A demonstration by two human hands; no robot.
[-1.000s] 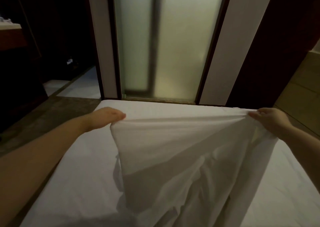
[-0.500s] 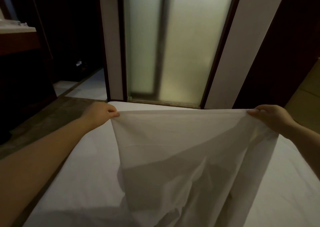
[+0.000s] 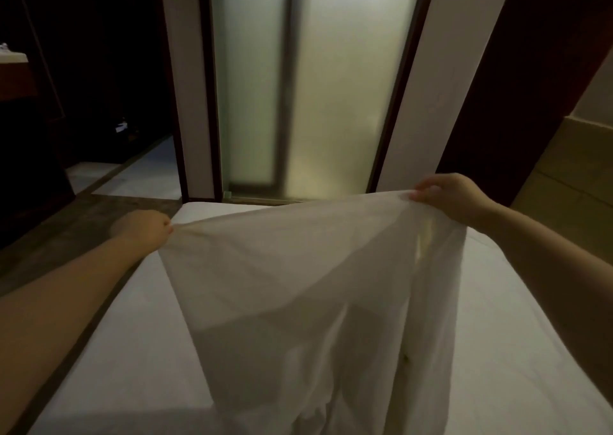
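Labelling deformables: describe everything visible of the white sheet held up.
The thin white fabric sheet looks like cotton, see-through. Its top corners are gripped by the left hand and the right hand, upper edge stretched, right side higher. It hangs in soft folds over the white mattress, lower end out of frame.

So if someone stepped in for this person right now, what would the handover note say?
Left hand: pinches one top corner of the white cloth, near the bed's far left corner.
Right hand: grips the other top corner, held higher.
Cloth: top edge stretched between both grips, the rest hanging down to the bed, lower end rumpled.
Done: cloth lifted and pulled wide.
Left: probably level the corners, then spread it flat or fold it; which one cannot be told.
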